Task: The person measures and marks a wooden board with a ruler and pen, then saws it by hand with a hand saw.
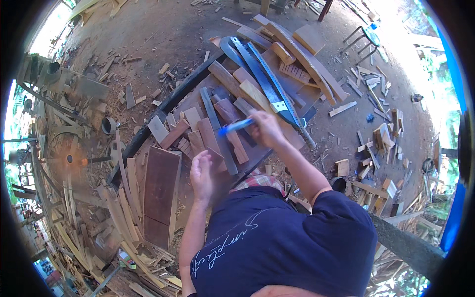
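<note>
Blue marker (236,126), up in the right hand (267,129), and we see the fingers closed about one end of it while the other end points left, over the cluttered bench! It's blurred, so we can't say whether its tip touches the narrow grey bar (227,153) beneath.

Across to the left hand (201,173): fingers loosely bent, partly open, and we spot nothing in its hold. It's right by the near wooden pieces, though we cannot tell whether it touches any.

Outward we go! Below the marker lies a shaped brown wooden piece (238,143), just beside that grey bar. Beyond the right hand, a long toothed saw blade (259,72) slants across the bench, with curved planks (307,59) stacked to its right. And we have the bench's dark edge (170,101) running diagonally along the far left side.

Nearer the person, left of the left hand, a broad brown board (161,198) leans among long strips. Farther out, we find a stool (366,42) at upper right, and offcuts scattered over the bare ground (143,49) all around. Closest to us, a navy shirt (297,242) with pale lettering.
</note>
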Action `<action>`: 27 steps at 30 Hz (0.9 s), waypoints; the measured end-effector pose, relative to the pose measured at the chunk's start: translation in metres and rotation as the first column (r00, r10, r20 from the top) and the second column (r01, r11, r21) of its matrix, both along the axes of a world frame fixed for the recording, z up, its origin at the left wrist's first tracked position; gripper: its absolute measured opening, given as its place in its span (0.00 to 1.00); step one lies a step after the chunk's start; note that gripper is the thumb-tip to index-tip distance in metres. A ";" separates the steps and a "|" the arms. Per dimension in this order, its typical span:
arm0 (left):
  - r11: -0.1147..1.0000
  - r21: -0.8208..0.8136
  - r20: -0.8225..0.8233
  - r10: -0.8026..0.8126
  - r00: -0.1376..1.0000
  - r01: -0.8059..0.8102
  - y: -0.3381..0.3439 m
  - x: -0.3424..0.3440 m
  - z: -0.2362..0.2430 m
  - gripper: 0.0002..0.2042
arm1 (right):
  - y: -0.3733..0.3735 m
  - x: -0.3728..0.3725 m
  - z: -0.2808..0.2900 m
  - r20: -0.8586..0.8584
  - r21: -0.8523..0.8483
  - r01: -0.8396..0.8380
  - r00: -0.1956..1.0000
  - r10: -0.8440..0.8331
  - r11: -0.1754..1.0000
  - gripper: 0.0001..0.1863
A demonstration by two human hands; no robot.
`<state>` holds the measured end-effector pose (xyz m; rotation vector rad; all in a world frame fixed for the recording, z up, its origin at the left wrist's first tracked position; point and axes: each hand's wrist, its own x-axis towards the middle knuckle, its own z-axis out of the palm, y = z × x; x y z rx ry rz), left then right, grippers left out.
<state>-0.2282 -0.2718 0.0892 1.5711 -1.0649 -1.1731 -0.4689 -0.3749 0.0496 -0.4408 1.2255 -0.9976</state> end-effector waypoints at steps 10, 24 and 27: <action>0.983 0.176 -0.042 0.056 0.998 -0.048 0.047 0.033 -0.032 0.10 | -0.115 -0.151 -0.084 -0.472 -0.233 0.357 0.772 -0.426 0.905 0.18; 0.951 0.223 -0.019 0.224 0.974 -0.214 0.074 0.045 -0.051 0.09 | -0.005 -0.122 -0.074 -0.972 -0.193 -0.221 -0.092 -0.218 0.956 0.16; 0.950 0.237 -0.023 0.213 0.977 -0.202 0.072 0.040 -0.054 0.09 | 0.001 -0.137 -0.090 -0.998 -0.053 -0.156 -0.026 -0.058 0.986 0.12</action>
